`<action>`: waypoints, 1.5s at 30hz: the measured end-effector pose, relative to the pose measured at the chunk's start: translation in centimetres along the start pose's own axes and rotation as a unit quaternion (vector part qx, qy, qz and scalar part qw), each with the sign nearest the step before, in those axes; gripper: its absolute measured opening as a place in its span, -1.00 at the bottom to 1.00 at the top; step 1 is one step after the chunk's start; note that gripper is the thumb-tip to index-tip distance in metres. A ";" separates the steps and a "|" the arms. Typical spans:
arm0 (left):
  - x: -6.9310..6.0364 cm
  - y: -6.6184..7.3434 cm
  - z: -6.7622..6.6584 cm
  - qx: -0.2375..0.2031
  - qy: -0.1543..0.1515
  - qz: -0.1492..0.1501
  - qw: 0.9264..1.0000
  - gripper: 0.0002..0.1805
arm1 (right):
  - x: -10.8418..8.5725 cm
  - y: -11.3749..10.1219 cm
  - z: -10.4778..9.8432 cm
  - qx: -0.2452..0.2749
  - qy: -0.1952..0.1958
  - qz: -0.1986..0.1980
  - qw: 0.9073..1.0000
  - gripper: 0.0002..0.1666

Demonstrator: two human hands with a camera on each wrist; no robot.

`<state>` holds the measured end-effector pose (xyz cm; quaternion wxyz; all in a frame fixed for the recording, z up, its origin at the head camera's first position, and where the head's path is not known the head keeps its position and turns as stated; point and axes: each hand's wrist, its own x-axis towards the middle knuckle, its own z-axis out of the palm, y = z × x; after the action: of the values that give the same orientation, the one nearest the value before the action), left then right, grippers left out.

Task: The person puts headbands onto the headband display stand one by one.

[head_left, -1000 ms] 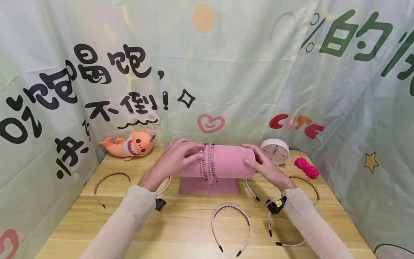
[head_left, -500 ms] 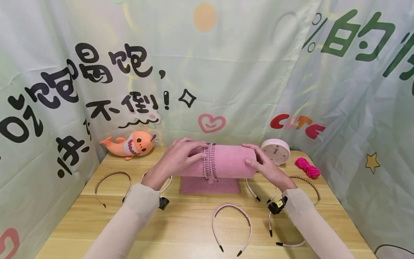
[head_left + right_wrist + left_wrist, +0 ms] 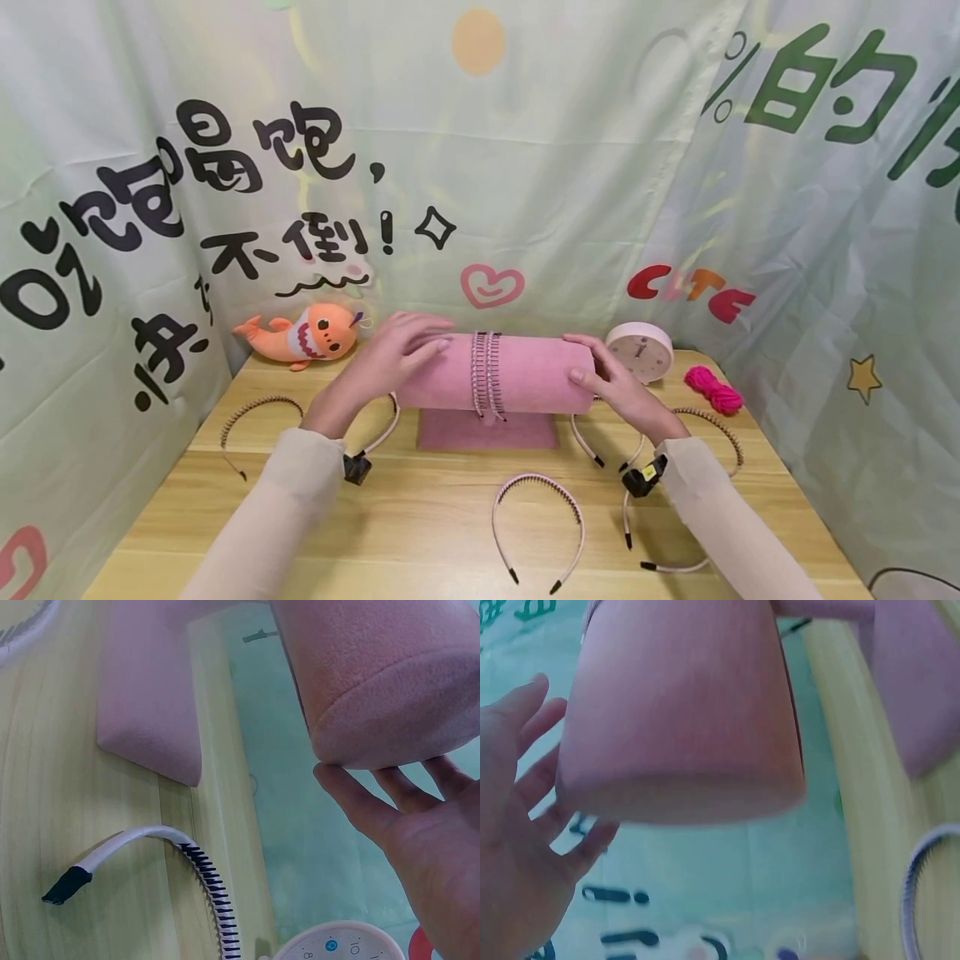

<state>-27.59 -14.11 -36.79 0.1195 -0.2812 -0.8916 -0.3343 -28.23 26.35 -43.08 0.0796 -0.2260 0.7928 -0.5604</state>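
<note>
A pink plush roll (image 3: 536, 375) stands crosswise on its stand's flat base (image 3: 450, 432). Two toothed headbands sit side by side round its middle, the left headband (image 3: 478, 375) close to the right headband (image 3: 493, 375). My left hand (image 3: 378, 358) is at the roll's left end with fingers loosely spread; in the left wrist view the fingers lie beside the roll (image 3: 675, 712), some partly behind it. With my right hand (image 3: 618, 387) I hold the roll's right end, thumb in front and fingers over the top. In the right wrist view, fingertips meet the end's rim.
Several headbands lie around the stand, among them a front headband (image 3: 534, 477), a left headband (image 3: 261, 401) and a right headband (image 3: 731, 437). Behind are an orange plush shark (image 3: 322, 337), a round clock (image 3: 639, 354) and pink yarn (image 3: 712, 389). A printed curtain (image 3: 555, 208) encloses the table.
My left hand has come off the left headband on the roll and moved left to the roll's end. That headband now sits nearer its neighbour. My right hand stays put.
</note>
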 end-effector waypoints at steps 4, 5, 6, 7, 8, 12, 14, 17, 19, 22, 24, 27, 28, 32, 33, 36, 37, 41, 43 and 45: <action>-0.9 -1.7 -1.4 -0.040 0.013 -0.016 0.999 -0.63 | -0.1 0.0 -0.1 -0.004 0.002 0.000 1.000 -0.33; -1.2 -2.3 -1.7 -0.048 0.015 -0.020 0.999 -0.63 | -0.1 0.0 -0.1 -0.005 0.002 0.000 1.000 -0.33; -1.5 -2.9 -2.0 -0.057 0.016 -0.023 0.998 -0.63 | -0.1 -0.1 -0.1 -0.006 0.002 -0.001 1.000 -0.33; -1.7 -3.4 -2.2 -0.063 0.019 -0.029 0.997 -0.63 | -0.1 -0.1 -0.1 -0.006 0.002 -0.002 1.000 -0.33; -2.0 -4.0 -2.4 -0.070 0.020 -0.035 0.997 -0.63 | -0.1 -0.1 -0.1 -0.006 0.002 -0.003 1.000 -0.33; -3.2 -6.3 -2.9 -0.085 0.025 -0.058 0.994 -0.62 | 0.0 0.0 -0.1 -0.005 0.001 -0.006 1.000 -0.33; -3.8 -7.3 -2.9 -0.082 0.031 -0.071 0.994 -0.62 | 0.0 0.0 -0.1 -0.004 0.001 -0.005 1.000 -0.33; -4.7 -8.7 -2.9 -0.077 0.038 -0.094 0.992 -0.61 | 0.1 0.1 0.0 -0.002 0.000 -0.004 1.000 -0.33; -5.1 -9.4 -2.7 -0.079 0.042 -0.106 0.990 -0.60 | 0.1 0.1 0.0 -0.002 0.002 -0.002 1.000 -0.33; -5.7 -10.4 -2.4 -0.083 0.042 -0.122 0.988 -0.59 | 0.0 0.1 0.0 -0.004 0.003 -0.002 1.000 -0.33; -6.1 -11.0 -2.2 -0.081 0.043 -0.133 0.987 -0.58 | -0.1 0.0 0.0 -0.004 0.004 -0.001 1.000 -0.33; -6.6 -11.9 -2.0 -0.073 0.044 -0.150 0.985 -0.58 | -0.1 -0.1 0.0 -0.003 0.002 0.001 1.000 -0.33; -6.8 -12.2 -1.9 -0.071 0.044 -0.154 0.984 -0.58 | -0.1 -0.2 0.0 -0.003 0.002 0.002 1.000 -0.33; -7.4 -13.7 -1.3 -0.063 0.041 -0.176 0.981 -0.58 | -0.1 -0.2 0.1 -0.004 0.003 0.003 1.000 -0.33; -7.6 -14.0 -1.1 -0.062 0.040 -0.182 0.981 -0.58 | -0.1 -0.2 0.1 -0.005 0.003 0.002 1.000 -0.33; -8.1 -14.9 -0.7 -0.053 0.029 -0.200 0.978 -0.57 | 0.0 -0.2 0.1 -0.004 0.004 0.002 1.000 -0.33; -8.2 -15.1 -0.5 -0.049 0.027 -0.204 0.977 -0.57 | 0.0 -0.2 0.1 -0.003 0.004 0.001 1.000 -0.33; -8.6 -15.8 0.0 -0.035 0.012 -0.206 0.978 -0.61 | 0.0 -0.3 0.1 -0.001 0.002 0.005 1.000 -0.33; -8.7 -16.0 0.3 -0.029 0.004 -0.207 0.978 -0.63 | 0.0 -0.2 0.1 -0.002 0.001 0.005 1.000 -0.33; -8.8 -16.2 0.6 -0.023 -0.005 -0.204 0.979 -0.64 | -0.1 -0.2 0.1 -0.003 0.002 0.004 1.000 -0.32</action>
<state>-29.88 -27.43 -49.37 0.0378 -0.0980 -0.9230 -0.3702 -28.08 26.28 -42.92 0.0802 -0.2218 0.7957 -0.5579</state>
